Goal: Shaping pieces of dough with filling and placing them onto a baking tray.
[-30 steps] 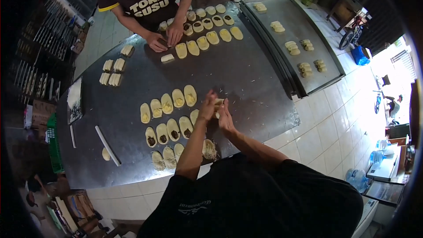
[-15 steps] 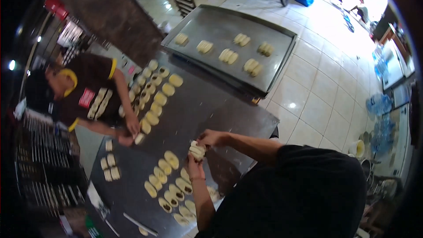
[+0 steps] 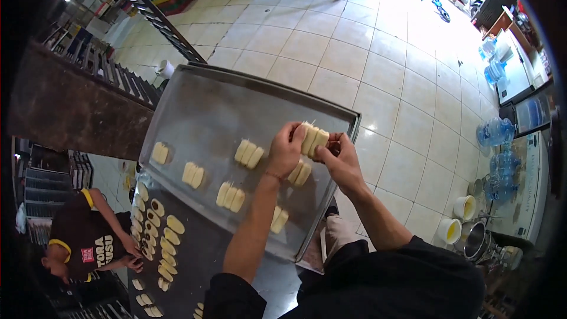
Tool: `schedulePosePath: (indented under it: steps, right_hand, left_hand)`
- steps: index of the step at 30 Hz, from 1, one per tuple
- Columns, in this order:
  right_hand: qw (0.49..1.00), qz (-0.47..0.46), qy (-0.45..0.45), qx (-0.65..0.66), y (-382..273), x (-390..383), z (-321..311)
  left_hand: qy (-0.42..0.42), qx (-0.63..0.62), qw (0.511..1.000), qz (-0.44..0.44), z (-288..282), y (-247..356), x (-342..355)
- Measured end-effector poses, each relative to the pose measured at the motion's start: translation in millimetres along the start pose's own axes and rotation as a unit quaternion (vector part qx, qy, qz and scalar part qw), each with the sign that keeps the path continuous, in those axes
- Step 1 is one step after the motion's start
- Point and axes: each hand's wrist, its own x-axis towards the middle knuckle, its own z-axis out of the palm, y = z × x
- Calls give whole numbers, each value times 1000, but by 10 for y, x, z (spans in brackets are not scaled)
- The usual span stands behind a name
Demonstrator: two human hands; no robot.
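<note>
Dough pieces (image 3: 298,172) partly behind wrist

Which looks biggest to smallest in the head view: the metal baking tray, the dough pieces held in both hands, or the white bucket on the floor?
1. Metal baking tray
2. Held dough pieces
3. White bucket, about the same; it is farther off, so unsure.

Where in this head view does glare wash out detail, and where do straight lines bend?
Head view: daylight bleaches the tiled floor at upper right; the baking tray edges curve from fisheye distortion; corners fall black; the dough pieces between both hands stay fairly sharp.
</note>
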Motion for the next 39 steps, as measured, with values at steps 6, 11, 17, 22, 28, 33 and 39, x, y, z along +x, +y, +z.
schedulePosePath:
  steps: [6,11,17,22,28,33,39]
  right_hand:
    - [947,-17,53,-317,453,687,-385]
    - [952,-1,71,-298,326,767,-228]
    - [922,36,-14,-386,151,425,-345]
    - [959,-17,-56,-276,593,22,73]
    - [869,-64,-130,-472,409,88,211]
    - [742,-449,-230,-441,89,-275,478]
    - [609,-431,-129,-654,1209,-857,495]
  left_hand:
    - [99,263,960,-24,340,-661,552]
    - [18,210,976,-58,372,-508,541]
    - [95,295,950,-22,-92,-462,150]
    - [-5,291,941,-175,-137,-628,-450]
    - [161,362,913,-100,-369,-407,-840]
    - [225,180,957,-19,-666,-69,-2411]
    - [275,-26,949,-153,-458,-1135,-5612]
